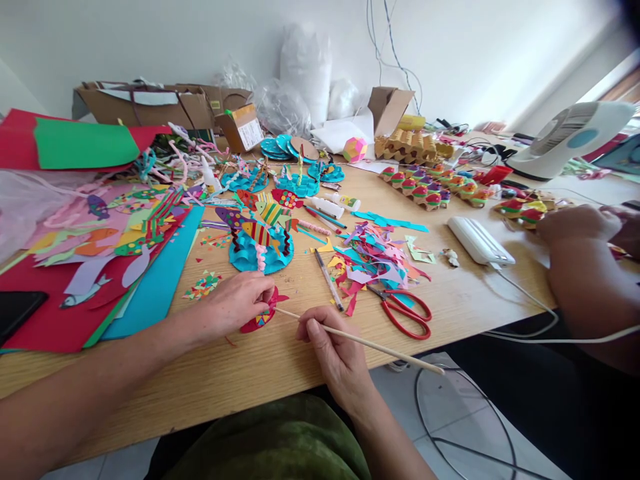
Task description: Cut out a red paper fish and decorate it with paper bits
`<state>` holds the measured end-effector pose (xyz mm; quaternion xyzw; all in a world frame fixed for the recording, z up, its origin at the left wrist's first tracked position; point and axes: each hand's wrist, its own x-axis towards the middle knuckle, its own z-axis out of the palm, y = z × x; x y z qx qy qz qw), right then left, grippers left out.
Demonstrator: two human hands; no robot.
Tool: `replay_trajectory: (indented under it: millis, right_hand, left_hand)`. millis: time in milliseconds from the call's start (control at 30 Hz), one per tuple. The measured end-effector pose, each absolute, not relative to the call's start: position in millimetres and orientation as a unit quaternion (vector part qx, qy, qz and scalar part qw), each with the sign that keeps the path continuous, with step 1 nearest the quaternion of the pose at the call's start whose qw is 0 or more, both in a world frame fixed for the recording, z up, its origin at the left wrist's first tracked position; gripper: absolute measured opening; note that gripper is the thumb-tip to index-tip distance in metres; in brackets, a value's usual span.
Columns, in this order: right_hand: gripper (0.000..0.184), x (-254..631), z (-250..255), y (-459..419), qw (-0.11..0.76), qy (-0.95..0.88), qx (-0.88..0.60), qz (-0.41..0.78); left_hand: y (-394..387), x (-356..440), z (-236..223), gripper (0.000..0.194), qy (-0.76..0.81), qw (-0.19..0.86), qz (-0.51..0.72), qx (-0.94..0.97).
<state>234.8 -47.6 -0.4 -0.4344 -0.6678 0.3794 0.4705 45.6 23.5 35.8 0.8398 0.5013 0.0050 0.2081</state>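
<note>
My left hand (235, 301) lies on the wooden table (300, 363) with its fingertips pinched on a red paper fish (260, 317) with coloured scales. My right hand (334, 353) is closed round a thin wooden stick (380, 347). The stick's far tip touches the red fish, and its near end sticks out past the table's front edge. Just behind the fish stands a blue round base with striped paper fish (261, 243) on it.
Red-handled scissors (405, 312) and a heap of paper scraps (373, 257) lie to the right. Coloured card sheets (75, 293) cover the left. Another person's hand (575, 225) works at the right by painted egg cartons (435, 187), a white power bank (480, 241) and its cable.
</note>
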Motion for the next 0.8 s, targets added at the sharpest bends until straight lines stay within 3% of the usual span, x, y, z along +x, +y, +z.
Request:
replay_trajectory:
  millis: [500, 800]
  right_hand:
    - [0.019, 232, 0, -44, 0.418, -0.711, -0.415, 0.384]
    - [0.019, 233, -1, -46, 0.439, -0.692, -0.415, 0.397]
  left_hand:
    - [24, 42, 31, 0.01, 0.497, 0.191, 0.022, 0.846]
    - [4, 16, 25, 0.015, 0.444, 0.156, 0.092, 0.877]
